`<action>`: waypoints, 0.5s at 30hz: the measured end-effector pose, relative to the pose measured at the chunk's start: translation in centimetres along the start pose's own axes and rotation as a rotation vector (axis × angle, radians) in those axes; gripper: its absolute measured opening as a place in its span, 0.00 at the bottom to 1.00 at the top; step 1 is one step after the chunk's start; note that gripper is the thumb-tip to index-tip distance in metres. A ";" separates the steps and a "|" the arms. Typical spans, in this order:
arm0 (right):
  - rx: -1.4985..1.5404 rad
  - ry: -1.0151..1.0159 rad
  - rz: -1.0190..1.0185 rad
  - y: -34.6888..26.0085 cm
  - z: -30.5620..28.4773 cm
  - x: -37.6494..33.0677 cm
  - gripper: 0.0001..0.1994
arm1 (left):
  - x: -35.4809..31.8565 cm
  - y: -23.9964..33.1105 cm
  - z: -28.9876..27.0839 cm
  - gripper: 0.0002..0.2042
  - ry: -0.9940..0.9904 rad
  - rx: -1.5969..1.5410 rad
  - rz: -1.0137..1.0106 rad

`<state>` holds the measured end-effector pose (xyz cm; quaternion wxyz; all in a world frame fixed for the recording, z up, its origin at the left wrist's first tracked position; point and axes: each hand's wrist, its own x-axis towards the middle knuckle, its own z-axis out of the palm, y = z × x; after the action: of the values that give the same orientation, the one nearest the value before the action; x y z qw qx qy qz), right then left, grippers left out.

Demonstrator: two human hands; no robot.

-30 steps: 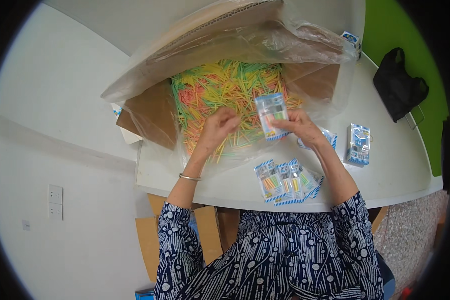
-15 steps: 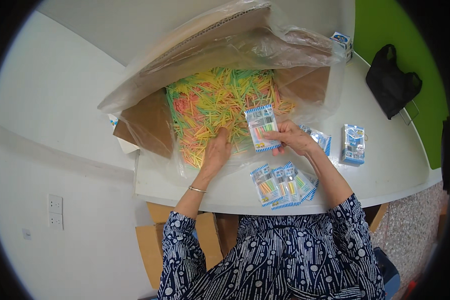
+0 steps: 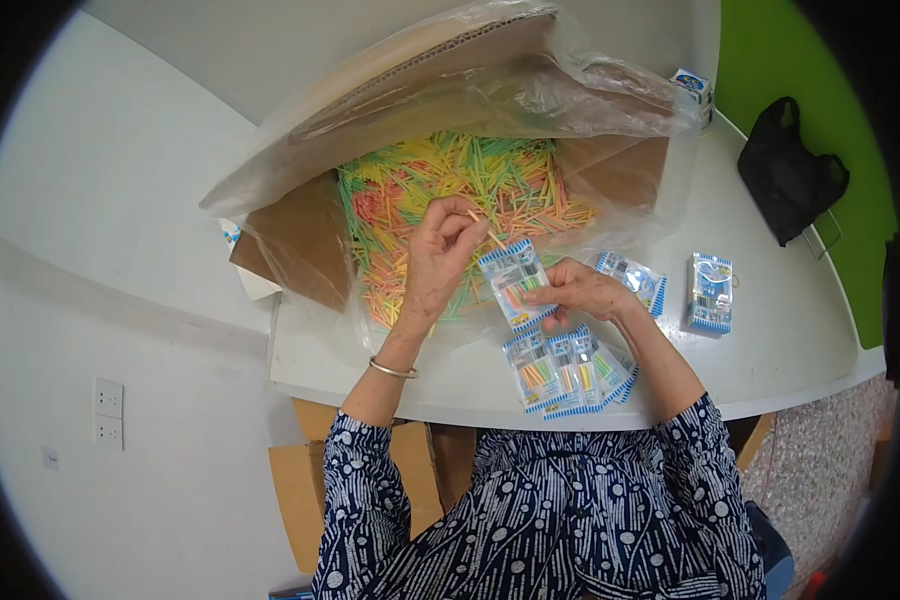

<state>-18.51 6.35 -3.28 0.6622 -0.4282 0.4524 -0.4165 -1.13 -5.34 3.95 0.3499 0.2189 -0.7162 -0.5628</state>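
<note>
My left hand [image 3: 438,258] is closed in a pinch on a thin orange-yellow stick [image 3: 487,231]. The stick's lower end meets the top edge of a small clear packet [image 3: 515,280] with blue-striped ends. My right hand [image 3: 582,290] grips that packet by its lower right side, thumb in front. Several coloured sticks show through the packet's front. Behind both hands lies a large heap of pink, yellow and green sticks [image 3: 450,170] in a plastic-lined cardboard box [image 3: 410,95]. Whether other sticks hide in my left fingers, I cannot tell.
Several filled packets [image 3: 570,370] overlap near the table's front edge. More packets [image 3: 635,280] lie right of my right hand, beside a banded stack of packets [image 3: 710,292]. A black bag [image 3: 792,175] hangs at the right by the green panel. Clear plastic liner spreads over the white table [image 3: 350,385].
My left hand has risen out of the heap and moved toward the packet, now with a stick in its fingers. The packet has dropped slightly nearer to me and tilted.
</note>
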 end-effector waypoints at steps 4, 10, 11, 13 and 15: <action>-0.018 -0.023 0.019 0.0 -0.1 -0.1 0.14 | -0.8 -0.2 0.2 0.07 -0.119 0.033 -0.115; 0.026 -0.009 0.032 0.5 0.2 -0.2 0.14 | -1.2 -0.7 0.2 0.06 -0.029 0.058 -0.068; 0.028 -0.007 0.033 0.5 0.3 -0.2 0.14 | -1.1 -0.8 0.2 0.06 -0.031 0.057 -0.069; 0.021 0.002 0.032 0.2 0.4 -0.2 0.14 | -1.0 -0.8 -0.2 0.07 -0.037 -0.028 -0.100; 0.035 0.000 0.020 0.0 0.6 -0.4 0.14 | -1.8 -1.6 0.4 0.08 -0.029 -0.013 -0.133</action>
<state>-18.04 6.82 -3.02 0.6736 -0.4119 0.4495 -0.4178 -0.39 -4.21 1.91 0.3028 0.2556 -0.7015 -0.5924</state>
